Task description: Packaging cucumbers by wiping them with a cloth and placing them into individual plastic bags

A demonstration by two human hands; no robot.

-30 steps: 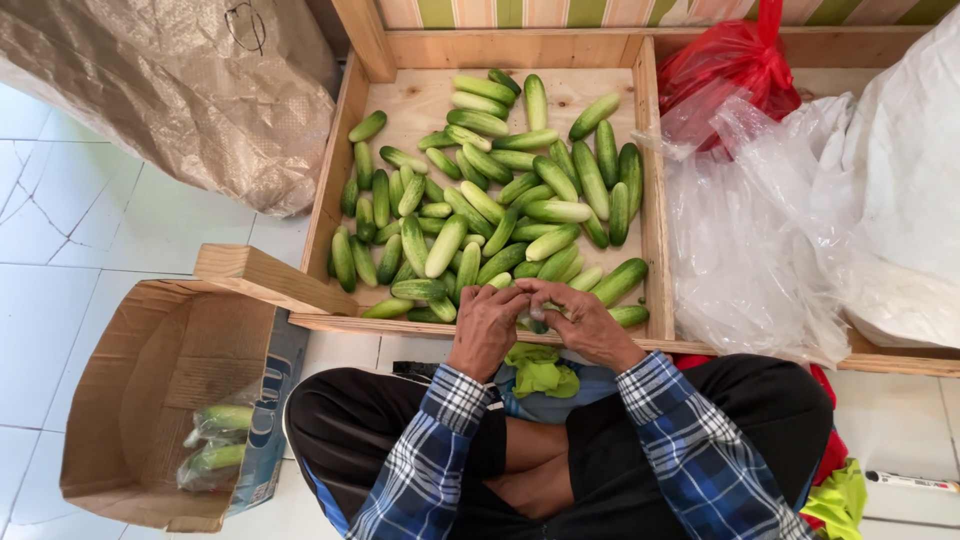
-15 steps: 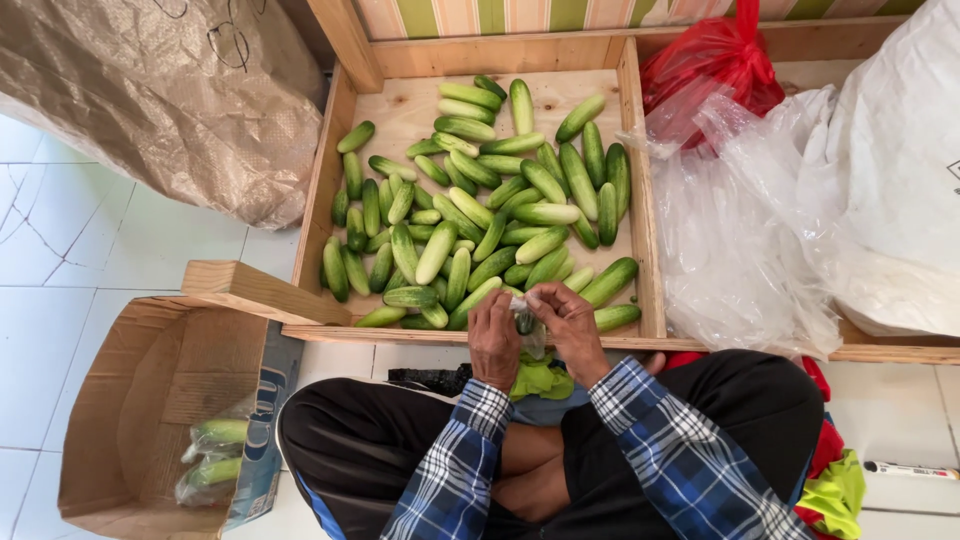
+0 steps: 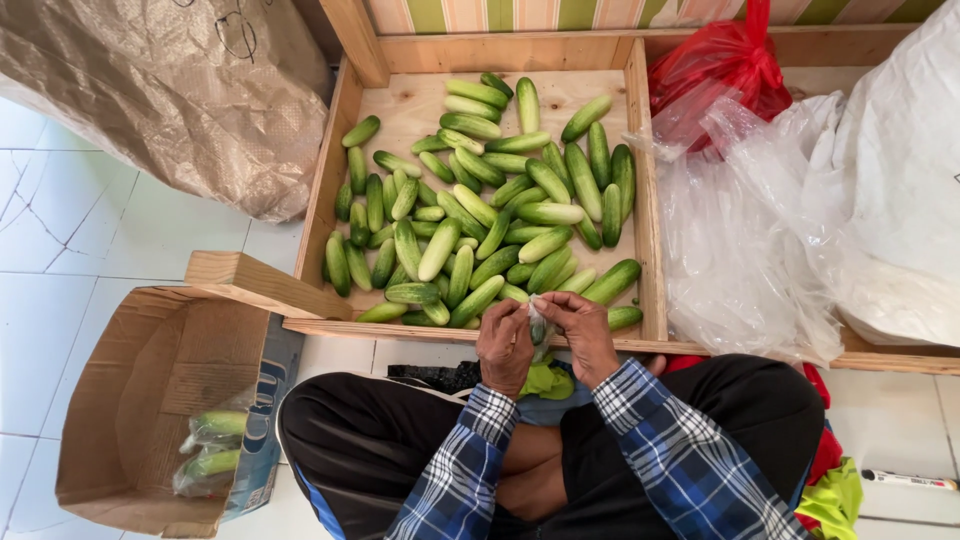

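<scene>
A wooden tray (image 3: 340,130) lies on the floor before my knees, with cucumbers (image 3: 480,225) heaped in it toward its near edge. My hands (image 3: 545,340) meet over that edge's middle. A cardboard box (image 3: 110,400) stands left of me, bagged cucumbers (image 3: 210,450) inside. Plastic bags (image 3: 800,220) pile at the tray's right side, a sack (image 3: 150,90) at its far left corner.

small item (image 3: 540,325) between hands: mostly covered by fingers, kind unclear | cucumbers in cardboard box (image 3: 150,400): blurred by plastic wrap | white sack (image 3: 900,170): cut off right | brown sack (image 3: 150,90): cut off top
</scene>
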